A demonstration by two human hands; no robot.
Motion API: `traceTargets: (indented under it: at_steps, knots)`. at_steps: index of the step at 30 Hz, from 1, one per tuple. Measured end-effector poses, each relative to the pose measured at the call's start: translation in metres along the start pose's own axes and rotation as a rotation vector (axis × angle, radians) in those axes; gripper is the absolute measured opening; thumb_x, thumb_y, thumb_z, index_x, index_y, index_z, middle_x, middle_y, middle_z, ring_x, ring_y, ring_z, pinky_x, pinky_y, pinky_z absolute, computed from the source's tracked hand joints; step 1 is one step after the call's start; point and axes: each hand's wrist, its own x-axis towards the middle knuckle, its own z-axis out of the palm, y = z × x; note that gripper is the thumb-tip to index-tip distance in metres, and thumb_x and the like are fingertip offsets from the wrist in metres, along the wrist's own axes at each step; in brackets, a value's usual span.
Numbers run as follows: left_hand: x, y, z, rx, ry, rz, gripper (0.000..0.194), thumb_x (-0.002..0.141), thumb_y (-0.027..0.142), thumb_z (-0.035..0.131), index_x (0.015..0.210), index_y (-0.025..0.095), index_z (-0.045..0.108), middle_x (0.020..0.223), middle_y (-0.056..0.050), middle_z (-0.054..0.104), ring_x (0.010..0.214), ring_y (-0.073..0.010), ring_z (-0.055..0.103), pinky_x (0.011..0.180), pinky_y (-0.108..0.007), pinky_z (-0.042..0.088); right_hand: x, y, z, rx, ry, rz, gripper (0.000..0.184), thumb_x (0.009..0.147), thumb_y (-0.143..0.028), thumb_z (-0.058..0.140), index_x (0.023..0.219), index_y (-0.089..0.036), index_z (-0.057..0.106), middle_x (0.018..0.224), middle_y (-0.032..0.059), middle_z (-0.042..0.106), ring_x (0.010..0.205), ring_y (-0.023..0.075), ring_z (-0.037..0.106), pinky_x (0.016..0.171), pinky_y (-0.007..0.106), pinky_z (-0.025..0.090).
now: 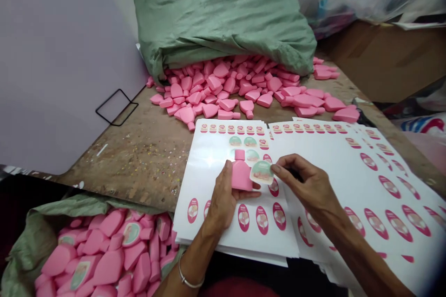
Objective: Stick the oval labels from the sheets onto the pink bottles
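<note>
My left hand [223, 195] is closed around a pink plastic bottle [241, 175], held upright with its neck at the top. Between the thumb and fingers of my right hand [302, 178] is a green and cream sticker [262, 172], pinched at its right edge. The sticker is just right of the bottle; whether the two touch, I cannot tell. Beneath both hands lies a white sticker sheet [216, 185] printed with small red labels, green labels and pink ovals. Part of the sheet is hidden by the bottle and my left hand.
More sticker sheets [324, 158] spread to the right. Behind them, many pink bottles [212, 83] spill from a green sack [223, 14]. At lower left, another sack [21, 250] holds bottles, some labelled. A wire stand [117, 107] and a cardboard box [386, 60] flank the wooden table [146, 158].
</note>
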Motion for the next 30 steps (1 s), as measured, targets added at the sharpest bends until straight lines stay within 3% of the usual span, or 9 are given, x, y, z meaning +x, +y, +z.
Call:
traceTargets:
  at_steps: [4, 8, 21, 24, 27, 30]
  knots:
    - [-0.007, 0.006, 0.007, -0.081, -0.049, -0.058, 0.061, 0.083, 0.063, 0.044, 0.108, 0.011, 0.062, 0.095, -0.012, 0.068, 0.084, -0.0241, 0.067, 0.071, -0.038, 0.059, -0.004, -0.012, 0.007, 0.071, -0.101, 0.009, 0.030, 0.075, -0.047, 0.065, 0.088, -0.021, 0.071, 0.078, 0.0028, 0.068, 0.069, 0.0159, 0.060, 0.060, 0.027, 0.049]
    - [-0.010, 0.008, 0.009, -0.084, -0.058, -0.064, 0.055, 0.086, 0.059, 0.043, 0.107, 0.013, 0.063, 0.095, -0.011, 0.069, 0.084, -0.0240, 0.068, 0.073, -0.039, 0.058, -0.007, -0.012, 0.015, 0.134, -0.083, 0.024, 0.031, 0.074, -0.046, 0.065, 0.090, -0.020, 0.073, 0.088, 0.0050, 0.072, 0.079, 0.0208, 0.064, 0.067, 0.031, 0.053]
    - [-0.011, 0.010, 0.009, -0.122, -0.077, -0.046, 0.050, 0.088, 0.055, 0.042, 0.109, 0.014, 0.061, 0.098, -0.010, 0.068, 0.090, -0.0244, 0.066, 0.073, -0.037, 0.058, -0.008, -0.017, 0.020, 0.111, -0.033, 0.001, 0.029, 0.074, -0.046, 0.067, 0.087, -0.021, 0.073, 0.082, 0.0036, 0.071, 0.070, 0.0170, 0.063, 0.058, 0.026, 0.050]
    - [-0.013, 0.012, 0.009, -0.116, -0.102, -0.026, 0.045, 0.086, 0.051, 0.050, 0.110, 0.015, 0.060, 0.101, -0.010, 0.066, 0.090, -0.0240, 0.066, 0.075, -0.038, 0.058, -0.009, -0.016, 0.022, 0.077, -0.009, -0.019, 0.028, 0.075, -0.046, 0.066, 0.088, -0.022, 0.073, 0.084, 0.0040, 0.071, 0.071, 0.0173, 0.062, 0.060, 0.027, 0.050]
    - [-0.015, 0.014, 0.008, -0.042, -0.165, 0.025, 0.037, 0.079, 0.036, 0.064, 0.110, 0.016, 0.058, 0.101, -0.008, 0.064, 0.089, -0.0224, 0.065, 0.078, -0.037, 0.057, -0.010, -0.014, 0.022, 0.009, 0.032, -0.088, 0.028, 0.077, -0.044, 0.064, 0.092, -0.022, 0.072, 0.088, 0.0052, 0.071, 0.073, 0.0181, 0.063, 0.065, 0.030, 0.051]
    - [-0.017, 0.014, 0.006, -0.003, -0.188, 0.036, 0.037, 0.078, 0.028, 0.066, 0.112, 0.016, 0.055, 0.096, -0.005, 0.063, 0.085, -0.0197, 0.066, 0.078, -0.036, 0.057, -0.009, -0.012, 0.020, -0.200, 0.097, -0.195, 0.034, 0.075, -0.045, 0.065, 0.099, -0.023, 0.070, 0.090, 0.0065, 0.070, 0.079, 0.0218, 0.063, 0.078, 0.040, 0.049]
